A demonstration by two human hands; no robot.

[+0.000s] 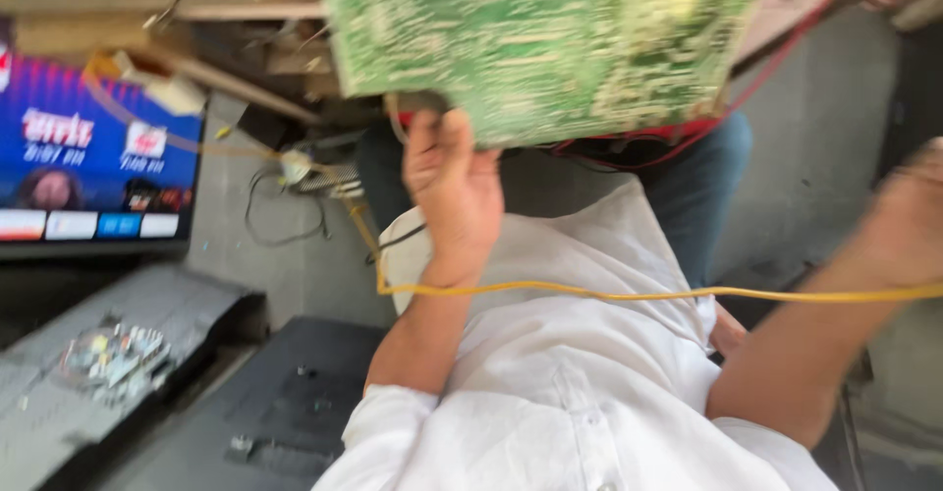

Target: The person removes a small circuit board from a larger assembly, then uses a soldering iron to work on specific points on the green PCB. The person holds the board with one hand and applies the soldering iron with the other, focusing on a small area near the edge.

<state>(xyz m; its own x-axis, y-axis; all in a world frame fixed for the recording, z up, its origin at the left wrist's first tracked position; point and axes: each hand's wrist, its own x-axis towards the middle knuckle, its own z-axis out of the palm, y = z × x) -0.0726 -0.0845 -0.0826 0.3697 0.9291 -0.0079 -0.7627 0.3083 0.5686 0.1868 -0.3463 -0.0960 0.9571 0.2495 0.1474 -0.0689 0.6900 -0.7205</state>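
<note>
Left hand (452, 191) raised, fingers closed on the lower edge of a green circuit board (550, 39), solder side facing the camera; board sits directly above the hand. Red wires (688, 133) trail under the board, right of that hand. Yellow wire (629, 295) runs across below the left wrist toward the right hand (909, 221). Right hand blurred at frame edge; grip cannot be told. Lit screen (93, 157) far left of the left hand

Green circuit board (550, 44), solder side facing the camera, pale traces all over. Held up far centre, slightly tilted, pinched at its lower left edge. Red wires (678, 133) trail off its lower right edge.
</note>
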